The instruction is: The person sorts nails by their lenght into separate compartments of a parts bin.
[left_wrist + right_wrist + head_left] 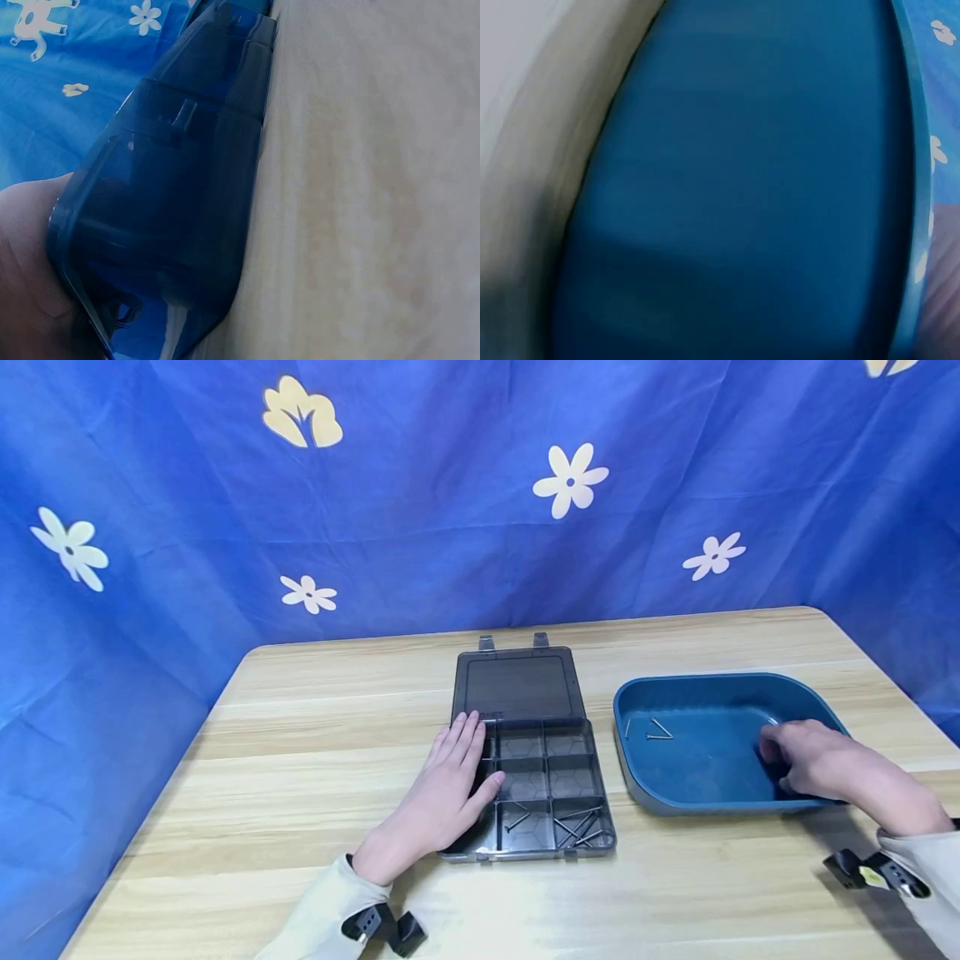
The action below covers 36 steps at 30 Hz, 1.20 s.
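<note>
A dark see-through compartment box (525,745) lies at mid-table, its lid (517,683) folded back flat. Over its left column my left hand (446,789) rests, fingers straight and thumb spread; the left wrist view has the box's side wall (165,187) beside that hand (30,262). Several screws (577,833) fill the front right compartment, with a few screws (517,821) in the front middle one. Inside a blue tub (712,768), my right hand (817,760) reaches down with bent fingers. Its fingertips are hidden, so anything held cannot be seen. A few screws (660,737) lie at the tub's left.
The wooden table (315,760) is backed by a blue curtain (435,493) with pale flowers. A strip of tabletop separates the box from the tub. Both wrists carry a small black camera, such as the left one (386,928).
</note>
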{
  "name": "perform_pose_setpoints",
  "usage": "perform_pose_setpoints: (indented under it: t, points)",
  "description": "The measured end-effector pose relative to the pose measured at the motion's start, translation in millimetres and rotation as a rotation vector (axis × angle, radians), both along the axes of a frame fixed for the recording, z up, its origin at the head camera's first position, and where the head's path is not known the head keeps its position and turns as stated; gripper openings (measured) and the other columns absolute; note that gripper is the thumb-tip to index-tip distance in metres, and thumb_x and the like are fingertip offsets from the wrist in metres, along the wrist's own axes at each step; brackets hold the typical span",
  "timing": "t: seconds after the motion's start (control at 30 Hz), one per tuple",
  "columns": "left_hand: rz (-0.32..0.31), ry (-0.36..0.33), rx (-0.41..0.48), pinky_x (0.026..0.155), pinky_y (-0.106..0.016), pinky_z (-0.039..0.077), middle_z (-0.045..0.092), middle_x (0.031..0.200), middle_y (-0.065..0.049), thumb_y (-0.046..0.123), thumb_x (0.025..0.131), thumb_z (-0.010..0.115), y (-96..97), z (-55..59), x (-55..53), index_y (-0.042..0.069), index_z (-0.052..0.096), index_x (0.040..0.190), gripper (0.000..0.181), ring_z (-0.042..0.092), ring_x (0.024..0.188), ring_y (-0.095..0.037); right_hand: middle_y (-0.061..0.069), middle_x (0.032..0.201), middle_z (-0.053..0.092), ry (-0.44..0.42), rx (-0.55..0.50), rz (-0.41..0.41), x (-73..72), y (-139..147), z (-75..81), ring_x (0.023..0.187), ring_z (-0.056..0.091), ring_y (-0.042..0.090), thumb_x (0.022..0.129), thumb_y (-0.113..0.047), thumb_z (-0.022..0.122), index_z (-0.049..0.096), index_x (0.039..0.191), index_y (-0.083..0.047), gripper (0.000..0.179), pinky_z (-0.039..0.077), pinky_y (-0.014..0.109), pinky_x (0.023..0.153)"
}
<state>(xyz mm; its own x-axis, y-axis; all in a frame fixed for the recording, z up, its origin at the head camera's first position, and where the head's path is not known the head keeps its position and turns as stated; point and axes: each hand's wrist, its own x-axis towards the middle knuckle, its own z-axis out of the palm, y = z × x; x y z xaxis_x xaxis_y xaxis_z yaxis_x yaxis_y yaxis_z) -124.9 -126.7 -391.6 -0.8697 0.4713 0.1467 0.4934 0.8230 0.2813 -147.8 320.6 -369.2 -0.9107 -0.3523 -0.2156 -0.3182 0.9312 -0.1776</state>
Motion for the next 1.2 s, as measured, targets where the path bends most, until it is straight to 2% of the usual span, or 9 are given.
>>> perform_pose_setpoints:
  t: [0.07,0.17,0.37,0.47,0.63,0.8,0.9,1.07,1.2]
  points:
    - [0.003,-0.003,-0.003,0.120,-0.048,0.010,0.016,0.158,-0.022,0.043,0.102,0.036,-0.2,0.6,0.3,-0.007,0.024,0.148,0.070,0.011,0.147,-0.035,0.000,0.068,0.046,0.035,0.024,-0.025,-0.3,2,0.1,0.065,0.044,0.021,0.059,0.008,0.071,0.048,0.076,-0.012,0.035,0.037,0.031,0.055]
    - [0.006,-0.010,-0.008,0.120,-0.047,0.009,0.016,0.158,-0.022,0.044,0.102,0.035,-0.2,1.4,0.6,-0.006,0.023,0.149,0.070,0.010,0.148,-0.034,0.002,0.068,0.046,0.031,0.037,-0.054,-0.6,4,-0.9,0.064,0.044,0.023,0.057,0.011,0.066,0.045,0.074,-0.011,0.035,0.036,0.031,0.053]
    - [0.006,-0.008,-0.005,0.120,-0.047,0.010,0.016,0.158,-0.022,0.044,0.102,0.036,-0.7,1.1,0.7,-0.007,0.024,0.148,0.070,0.010,0.148,-0.034,0.000,0.066,0.045,0.014,0.010,-0.075,-2.1,1,-5.4,0.062,0.044,0.019,0.059,0.011,0.063,0.048,0.073,-0.013,0.031,0.035,0.030,0.052]
    - [0.005,-0.003,-0.007,0.120,-0.048,0.010,0.017,0.158,-0.022,0.044,0.102,0.036,-0.8,1.0,0.5,-0.007,0.024,0.148,0.070,0.010,0.148,-0.034,-0.002,0.065,0.044,0.035,-0.018,-0.058,-2.9,0,-7.3,0.062,0.044,0.017,0.060,0.009,0.066,0.050,0.074,-0.012,0.030,0.035,0.029,0.053]
    - [0.001,-0.002,-0.017,0.120,-0.047,0.010,0.016,0.158,-0.022,0.044,0.102,0.035,-0.9,0.7,0.6,-0.007,0.024,0.149,0.070,0.010,0.148,-0.034,-0.003,0.065,0.045,0.106,-0.067,-0.022,-3.8,-6,-6.0,0.061,0.042,0.014,0.066,0.006,0.069,0.053,0.076,-0.011,0.026,0.034,0.027,0.053]
    - [0.018,-0.007,-0.048,0.120,-0.046,0.010,0.016,0.158,-0.022,0.044,0.102,0.035,0.6,2.1,1.0,-0.006,0.024,0.149,0.069,0.011,0.148,-0.034,-0.002,0.066,0.047,0.173,-0.109,-0.035,-3.5,-19,3.4,0.061,0.043,0.014,0.070,0.005,0.070,0.055,0.076,-0.011,0.022,0.033,0.026,0.053]
    - [0.033,-0.004,-0.066,0.120,-0.047,0.011,0.018,0.157,-0.024,0.042,0.102,0.037,3.8,3.8,0.6,-0.007,0.026,0.148,0.068,0.013,0.147,-0.035,-0.002,0.068,0.047,0.249,-0.136,-0.023,-3.3,-28,9.2,0.062,0.044,0.014,0.070,0.005,0.072,0.058,0.076,-0.010,0.021,0.034,0.026,0.054]
    - [0.045,-0.003,-0.081,0.120,-0.048,0.012,0.019,0.156,-0.026,0.036,0.103,0.038,9.9,3.7,-1.3,-0.009,0.027,0.147,0.064,0.013,0.146,-0.037,-0.004,0.069,0.048,0.386,-0.198,0.046,-1.0,-43,14.6,0.063,0.042,0.012,0.067,0.007,0.073,0.061,0.077,-0.009,0.023,0.034,0.025,0.053]
    - [0.039,0.035,-0.072,0.120,-0.048,0.012,0.021,0.155,-0.027,0.033,0.102,0.039,12.4,3.9,-3.5,-0.010,0.027,0.147,0.063,0.014,0.146,-0.038,-0.006,0.069,0.048,0.462,-0.228,0.080,2.6,-54,17.3,0.062,0.042,0.010,0.066,0.008,0.073,0.062,0.078,-0.010,0.024,0.035,0.022,0.051]
